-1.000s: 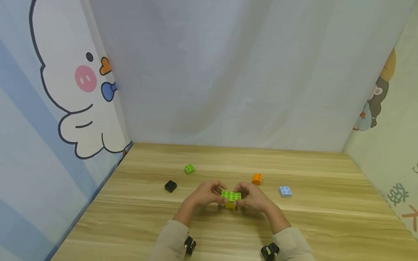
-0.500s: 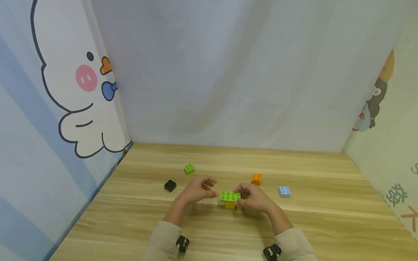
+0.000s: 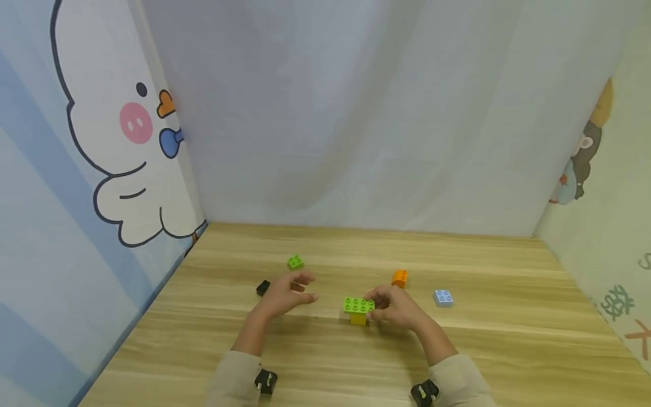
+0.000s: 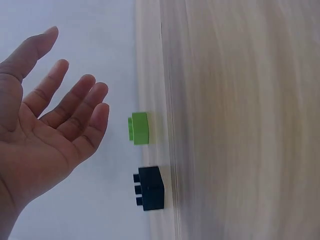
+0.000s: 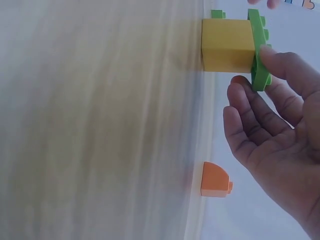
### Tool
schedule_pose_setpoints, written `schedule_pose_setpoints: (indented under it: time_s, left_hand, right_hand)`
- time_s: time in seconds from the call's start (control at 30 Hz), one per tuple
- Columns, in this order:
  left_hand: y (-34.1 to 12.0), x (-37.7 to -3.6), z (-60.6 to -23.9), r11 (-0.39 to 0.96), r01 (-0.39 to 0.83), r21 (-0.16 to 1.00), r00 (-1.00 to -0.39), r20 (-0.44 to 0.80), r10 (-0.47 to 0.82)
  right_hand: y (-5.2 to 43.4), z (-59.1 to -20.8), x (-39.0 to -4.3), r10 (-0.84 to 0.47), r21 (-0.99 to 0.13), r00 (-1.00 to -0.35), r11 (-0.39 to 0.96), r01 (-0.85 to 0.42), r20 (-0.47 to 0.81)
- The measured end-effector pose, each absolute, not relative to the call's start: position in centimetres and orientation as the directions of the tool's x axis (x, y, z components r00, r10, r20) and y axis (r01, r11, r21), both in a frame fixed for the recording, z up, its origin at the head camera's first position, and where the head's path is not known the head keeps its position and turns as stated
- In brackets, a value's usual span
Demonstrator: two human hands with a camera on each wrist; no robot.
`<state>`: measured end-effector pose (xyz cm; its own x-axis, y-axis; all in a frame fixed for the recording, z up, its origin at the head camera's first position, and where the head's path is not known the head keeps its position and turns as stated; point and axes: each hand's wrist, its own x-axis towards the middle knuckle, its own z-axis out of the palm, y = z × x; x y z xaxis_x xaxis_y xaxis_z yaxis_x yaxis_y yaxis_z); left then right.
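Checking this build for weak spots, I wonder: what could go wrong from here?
The green plate overhangs the yellow block at both ends, and the right grip pinches just one end, so a tug might tilt or topple it. The left grip looks close to the black brick and could knock it.

High head view, 2 close wrist views

Green and orange characters on the right wall are illegible.
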<state>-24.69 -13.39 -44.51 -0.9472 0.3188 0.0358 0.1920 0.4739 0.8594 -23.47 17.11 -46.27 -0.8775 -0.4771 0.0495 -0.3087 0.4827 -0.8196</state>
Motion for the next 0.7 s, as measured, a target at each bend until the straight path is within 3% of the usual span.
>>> schedule_pose_setpoints:
  time_s: [0.7]
  left_hand:
    - [-18.1,-24.4,-44.7,0.547,0.217,0.808,-0.968,0.106,0.227]
  right_hand:
    - [17.0,-46.3,-23.5,-0.468,-0.83,-0.883,0.477,-0.291,0.041]
